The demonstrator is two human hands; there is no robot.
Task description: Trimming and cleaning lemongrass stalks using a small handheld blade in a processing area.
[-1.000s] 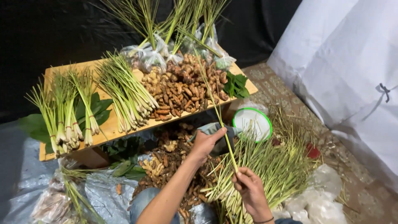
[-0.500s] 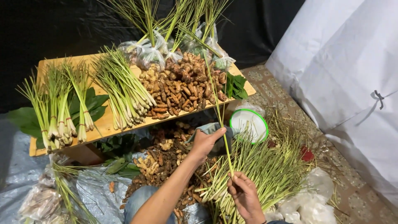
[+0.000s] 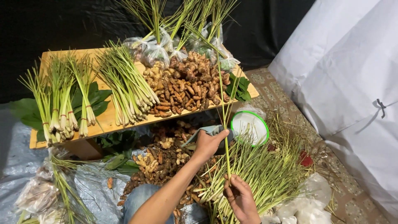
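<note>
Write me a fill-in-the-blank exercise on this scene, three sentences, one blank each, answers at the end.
1. The right hand pinches the lower end of a single long ____ stalk that stands nearly upright.
2. The left hand grips a grey-green cloth just left of a white bowl with a ____ rim.
3. On the wooden table, the brown roots are heaped to the ____ of the loose lemongrass pile.

Missing words: lemongrass; green; right

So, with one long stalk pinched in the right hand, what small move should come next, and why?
Probably draw the stalk up and clear of the lemongrass heap. The right hand grips its base while its tip stands upright above the pile, so it is nearly separated. The left hand rests on a grey-green tool beside the white bowl.
</note>
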